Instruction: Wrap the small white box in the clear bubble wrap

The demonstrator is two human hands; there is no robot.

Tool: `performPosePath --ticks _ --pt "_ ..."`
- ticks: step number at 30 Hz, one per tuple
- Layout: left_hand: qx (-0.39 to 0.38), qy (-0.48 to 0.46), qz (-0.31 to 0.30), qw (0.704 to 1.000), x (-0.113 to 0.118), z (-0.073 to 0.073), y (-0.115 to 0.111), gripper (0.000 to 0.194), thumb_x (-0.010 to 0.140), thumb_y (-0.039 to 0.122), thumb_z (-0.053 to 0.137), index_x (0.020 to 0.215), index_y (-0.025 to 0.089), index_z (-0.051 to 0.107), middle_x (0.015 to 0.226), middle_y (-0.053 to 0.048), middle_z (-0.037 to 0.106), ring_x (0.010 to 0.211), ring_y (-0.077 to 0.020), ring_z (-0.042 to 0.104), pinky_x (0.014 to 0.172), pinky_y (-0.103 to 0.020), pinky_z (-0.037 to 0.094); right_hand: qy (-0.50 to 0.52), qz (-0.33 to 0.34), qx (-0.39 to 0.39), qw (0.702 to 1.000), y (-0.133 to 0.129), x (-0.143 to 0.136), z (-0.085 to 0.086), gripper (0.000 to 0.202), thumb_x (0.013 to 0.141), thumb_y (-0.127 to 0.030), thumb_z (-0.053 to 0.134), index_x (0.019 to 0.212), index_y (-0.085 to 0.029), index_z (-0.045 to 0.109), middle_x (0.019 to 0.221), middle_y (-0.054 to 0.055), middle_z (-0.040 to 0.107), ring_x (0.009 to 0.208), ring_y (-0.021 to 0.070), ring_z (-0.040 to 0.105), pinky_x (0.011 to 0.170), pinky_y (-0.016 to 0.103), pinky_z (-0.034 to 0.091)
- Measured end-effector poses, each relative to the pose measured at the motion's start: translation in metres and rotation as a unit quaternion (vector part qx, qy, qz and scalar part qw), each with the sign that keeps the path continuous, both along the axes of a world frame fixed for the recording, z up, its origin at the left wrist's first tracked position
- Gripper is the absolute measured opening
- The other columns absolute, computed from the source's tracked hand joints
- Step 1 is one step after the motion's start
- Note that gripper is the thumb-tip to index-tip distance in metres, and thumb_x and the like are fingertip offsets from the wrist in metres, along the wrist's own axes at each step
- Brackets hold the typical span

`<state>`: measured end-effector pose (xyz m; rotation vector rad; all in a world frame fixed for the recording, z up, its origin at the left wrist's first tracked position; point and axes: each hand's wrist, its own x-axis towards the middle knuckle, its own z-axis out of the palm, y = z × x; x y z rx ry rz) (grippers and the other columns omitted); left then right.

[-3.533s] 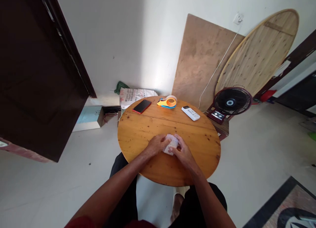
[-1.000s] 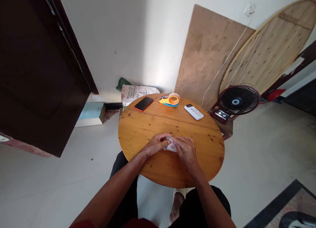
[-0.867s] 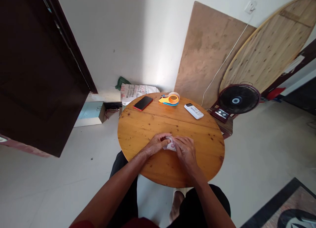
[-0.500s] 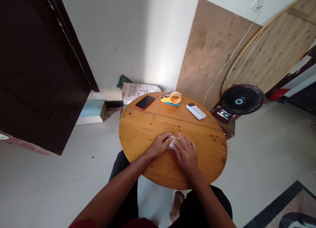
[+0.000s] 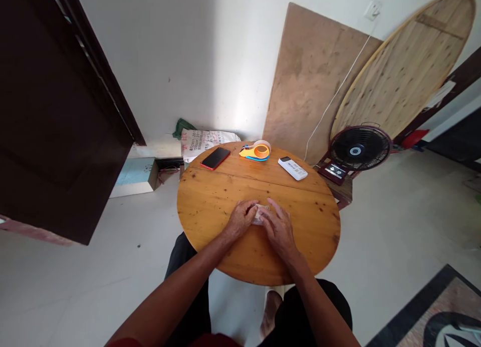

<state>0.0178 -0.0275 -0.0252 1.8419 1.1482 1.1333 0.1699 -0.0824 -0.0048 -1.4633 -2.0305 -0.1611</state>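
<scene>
A small whitish, partly clear packet lies on the round wooden table, between my two hands. My left hand grips its left side, thumb and fingers curled round it. From the right, my right hand presses its thumb against the packet, while the index finger is lifted away and the other fingers are bent. My fingers cover much of the packet, so I cannot make out its exact kind.
Along the table's far side are a red-edged phone, an orange and blue tape dispenser and a white handheld device. A dark fan stands beyond the right edge. A printed sack lies behind the table.
The view has shifted slightly, so the table appears a little further left. Both hands stay at the packet; my right index finger is lifted more clearly away from it.
</scene>
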Motion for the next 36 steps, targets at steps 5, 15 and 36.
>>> performPosePath --ticks 5,15,36 --pt "0.003 -0.004 0.002 1.000 0.000 0.000 -0.001 0.026 0.086 0.025 0.048 0.104 0.017 0.066 0.100 -0.006 0.068 0.095 -0.0188 0.058 0.089 -0.032 0.044 0.098 -0.007 -0.023 0.995 -0.004 0.007 0.008 0.031 0.092 -0.029 0.041 0.117 -0.021 0.058 0.135 0.009 0.049 0.123 0.0222 0.046 0.101 0.042 0.038" --pt "0.011 -0.019 -0.002 1.000 0.000 -0.001 -0.001 0.025 0.087 0.026 0.049 0.102 0.018 0.067 0.098 -0.005 0.069 0.094 -0.0179 0.058 0.088 -0.031 0.045 -0.040 0.012 -0.038 0.998 0.003 0.002 0.009 0.033 0.093 -0.028 0.040 0.121 -0.025 0.059 0.137 0.010 0.048 0.122 0.0242 0.046 0.096 0.043 0.038" --pt "0.020 0.000 0.010 1.000 0.000 -0.001 -0.001 0.028 0.087 0.024 0.047 0.105 0.017 0.066 0.101 -0.006 0.068 0.096 -0.0182 0.059 0.091 -0.032 0.046 0.074 -0.001 -0.009 0.997 -0.008 -0.005 -0.004 0.032 0.089 -0.029 0.046 0.119 -0.021 0.054 0.136 0.012 0.046 0.123 0.0246 0.045 0.099 0.045 0.038"
